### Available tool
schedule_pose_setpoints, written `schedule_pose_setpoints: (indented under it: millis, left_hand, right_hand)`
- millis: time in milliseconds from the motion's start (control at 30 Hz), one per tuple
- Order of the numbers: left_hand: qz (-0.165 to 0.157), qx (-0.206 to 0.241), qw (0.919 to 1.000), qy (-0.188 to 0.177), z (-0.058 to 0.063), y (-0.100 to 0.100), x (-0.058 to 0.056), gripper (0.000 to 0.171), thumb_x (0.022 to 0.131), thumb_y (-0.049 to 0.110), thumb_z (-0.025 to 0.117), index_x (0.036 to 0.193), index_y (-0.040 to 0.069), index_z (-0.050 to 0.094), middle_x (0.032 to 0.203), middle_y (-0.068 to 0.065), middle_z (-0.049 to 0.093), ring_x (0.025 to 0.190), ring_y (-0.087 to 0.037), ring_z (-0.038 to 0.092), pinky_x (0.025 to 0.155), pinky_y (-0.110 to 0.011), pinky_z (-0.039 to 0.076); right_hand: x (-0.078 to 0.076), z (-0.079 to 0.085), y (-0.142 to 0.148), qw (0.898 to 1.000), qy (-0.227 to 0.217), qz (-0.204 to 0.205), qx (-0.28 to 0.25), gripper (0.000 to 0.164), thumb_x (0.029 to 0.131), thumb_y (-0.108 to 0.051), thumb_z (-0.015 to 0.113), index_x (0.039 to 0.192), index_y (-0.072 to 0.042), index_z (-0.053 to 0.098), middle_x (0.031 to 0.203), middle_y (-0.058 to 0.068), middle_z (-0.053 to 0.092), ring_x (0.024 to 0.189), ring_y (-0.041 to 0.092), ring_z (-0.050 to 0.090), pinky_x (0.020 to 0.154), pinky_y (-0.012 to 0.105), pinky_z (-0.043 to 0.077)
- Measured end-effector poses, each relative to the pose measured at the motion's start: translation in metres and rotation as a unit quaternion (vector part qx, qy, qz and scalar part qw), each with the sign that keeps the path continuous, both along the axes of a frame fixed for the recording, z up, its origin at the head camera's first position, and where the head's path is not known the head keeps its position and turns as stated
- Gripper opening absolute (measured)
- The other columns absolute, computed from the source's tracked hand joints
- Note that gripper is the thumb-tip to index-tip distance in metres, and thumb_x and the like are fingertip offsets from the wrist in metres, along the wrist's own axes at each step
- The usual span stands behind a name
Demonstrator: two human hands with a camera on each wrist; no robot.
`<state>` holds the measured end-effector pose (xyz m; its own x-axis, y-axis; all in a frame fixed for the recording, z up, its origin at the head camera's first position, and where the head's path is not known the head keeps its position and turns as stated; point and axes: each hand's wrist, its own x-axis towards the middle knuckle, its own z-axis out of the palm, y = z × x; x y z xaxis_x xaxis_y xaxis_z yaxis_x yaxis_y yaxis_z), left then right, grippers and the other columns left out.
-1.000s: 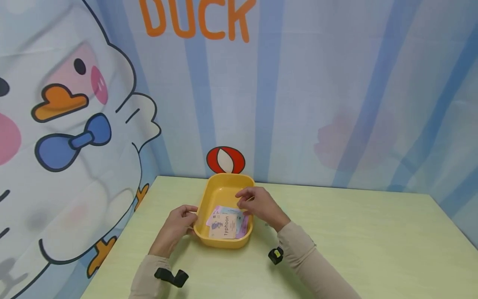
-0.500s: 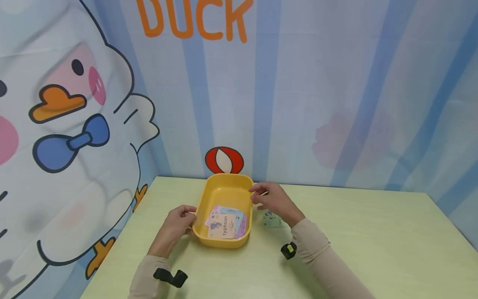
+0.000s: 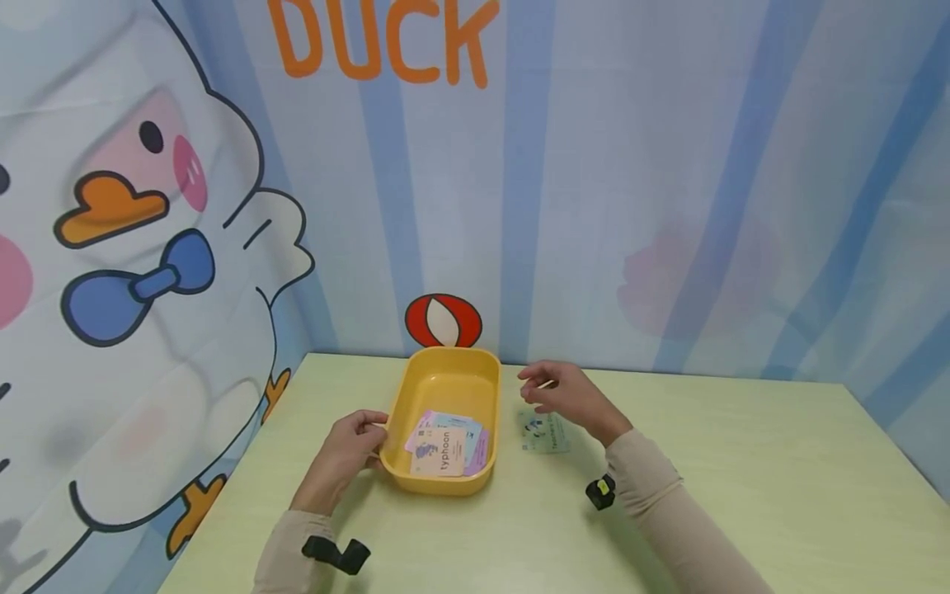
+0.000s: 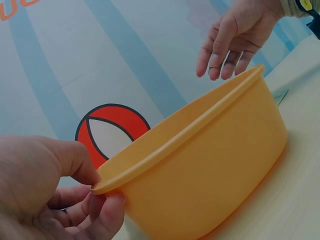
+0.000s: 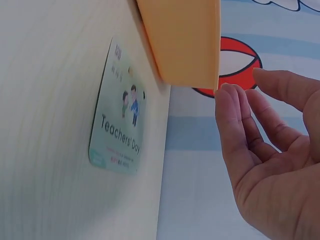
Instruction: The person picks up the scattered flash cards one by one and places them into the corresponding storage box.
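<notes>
A yellow plastic basin (image 3: 486, 371) stands on the table with several flash cards inside; the top one, a beige card (image 3: 438, 451), reads "typhoon". My left hand (image 3: 349, 454) pinches the basin's rim at its left side, thumb and fingers on either side of the edge in the left wrist view. My right hand (image 3: 571, 396) hovers to the right of the basin with relaxed fingers and nothing in them. Below it, a pale green card (image 5: 120, 112) lies flat on the table, printed with two figures and "Teachers' Day". The right hand partly covers that card in the head view.
The pale yellow table (image 3: 705, 470) stretches to the right and front. A fabric backdrop (image 3: 594, 165) with a duck and stripes rises along the back and left edges. Black camera straps (image 3: 337, 554) sit on both wrists.
My right hand has moved from over the basin out to the right, uncovering the pale green card on the table. The left hand stays on the rim.
</notes>
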<state>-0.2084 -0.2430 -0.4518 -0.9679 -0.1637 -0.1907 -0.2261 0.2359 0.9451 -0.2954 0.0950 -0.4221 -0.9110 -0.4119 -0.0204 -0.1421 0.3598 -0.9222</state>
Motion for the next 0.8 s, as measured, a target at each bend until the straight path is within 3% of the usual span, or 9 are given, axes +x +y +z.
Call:
schedule_pose_setpoints:
  millis: [233,433,800]
  left_hand:
    - [0.002,0.001,1.0000,0.003,-0.002,-0.002,0.001,0.034,0.096,0.009,0.056,0.128,0.000,0.058,0.100,-0.013,0.059,0.081,-0.023,0.060,0.066,-0.028,0.055]
    - [0.001,0.001,1.0000,0.002,-0.003,-0.002,0.000,0.033,0.096,0.008,0.056,0.128,0.001,0.058,0.101,-0.013,0.059,0.081,-0.022,0.060,0.067,-0.029,0.055]
    - [0.000,0.003,1.0000,0.004,-0.001,0.000,0.000,0.033,0.096,0.008,0.056,0.128,0.000,0.058,0.102,-0.014,0.059,0.082,-0.022,0.059,0.067,-0.029,0.055]
  right_hand:
    - [-0.007,-0.004,0.006,0.999,0.028,0.007,0.026,0.034,0.099,-0.013,0.064,0.129,0.002,0.062,0.116,0.018,0.066,0.108,0.038,0.064,0.093,0.044,0.057]
    - [-0.010,-0.006,0.008,0.996,0.056,-0.003,0.075,0.031,0.097,-0.013,0.067,0.125,0.000,0.065,0.112,0.012,0.069,0.102,0.023,0.064,0.091,0.038,0.056]
    - [-0.017,-0.015,0.011,0.994,0.048,0.005,0.096,0.039,0.094,-0.012,0.069,0.130,0.002,0.062,0.126,0.021,0.064,0.110,0.028,0.061,0.099,0.044,0.050]
